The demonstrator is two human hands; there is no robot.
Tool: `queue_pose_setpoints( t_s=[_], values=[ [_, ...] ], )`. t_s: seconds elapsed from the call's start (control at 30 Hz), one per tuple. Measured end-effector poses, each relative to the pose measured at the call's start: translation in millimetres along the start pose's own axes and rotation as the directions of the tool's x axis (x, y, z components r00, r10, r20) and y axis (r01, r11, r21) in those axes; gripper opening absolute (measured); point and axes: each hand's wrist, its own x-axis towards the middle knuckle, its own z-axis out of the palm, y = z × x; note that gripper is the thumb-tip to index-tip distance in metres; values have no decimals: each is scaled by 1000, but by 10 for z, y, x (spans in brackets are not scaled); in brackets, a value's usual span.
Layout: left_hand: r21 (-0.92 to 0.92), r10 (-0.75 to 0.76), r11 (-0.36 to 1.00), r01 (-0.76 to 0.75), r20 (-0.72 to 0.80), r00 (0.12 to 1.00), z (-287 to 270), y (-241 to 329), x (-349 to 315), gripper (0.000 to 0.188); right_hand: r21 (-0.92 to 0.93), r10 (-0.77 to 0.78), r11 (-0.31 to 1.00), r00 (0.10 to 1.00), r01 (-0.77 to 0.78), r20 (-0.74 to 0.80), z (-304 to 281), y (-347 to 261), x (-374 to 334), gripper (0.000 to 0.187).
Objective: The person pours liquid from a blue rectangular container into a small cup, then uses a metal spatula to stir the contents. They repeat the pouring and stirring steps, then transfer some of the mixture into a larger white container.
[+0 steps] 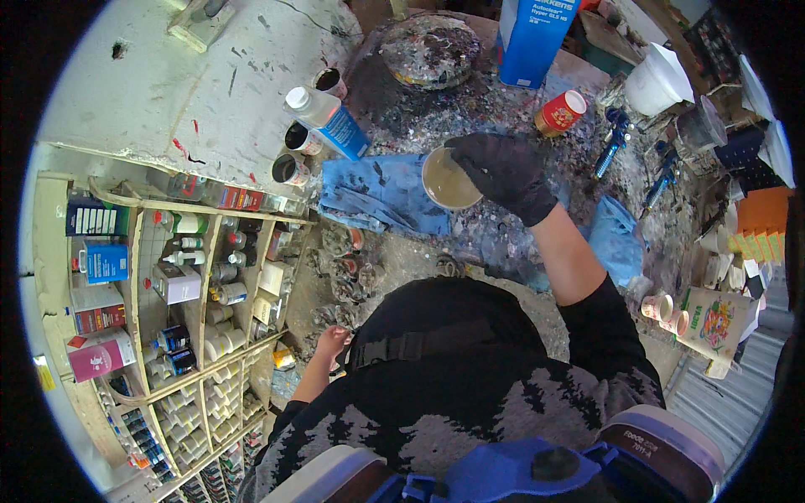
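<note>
My right hand [501, 174], in a black glove, grips the rim of a round cup [449, 191] holding a pale beige liquid. The cup is over the edge of a crumpled blue cloth [377, 197] on the paint-stained bench. My left hand [334, 339] is bare and low beside my body at the left. Its fingers look curled, and I cannot see whether anything is in them. Left of the cup, a clear bottle with a blue label [335, 126] stands on the bench. A red and gold can with a white lid [560, 113] is beyond my right hand.
Several dark-filled cups [290, 169] line the bench's left side. At the back stand a tall blue can [532, 38] and a paint-crusted round lid [430, 50]. Spray guns [615, 142] and a white container [659, 80] are at the right. Stocked shelves [205, 293] fill the left.
</note>
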Motion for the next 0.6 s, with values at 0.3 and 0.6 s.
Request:
queue_pose_setpoints(
  t_s=[0.3, 0.6],
  values=[
    [552, 65, 831, -75, 37, 997, -134, -656, 341, 45, 263, -46, 964, 999, 43, 8, -8, 102, -138, 21],
    [584, 223, 810, -56, -218, 950, -89, -22, -69, 30, 63, -40, 997, 994, 46, -101, 79, 9, 88, 16]
  ],
)
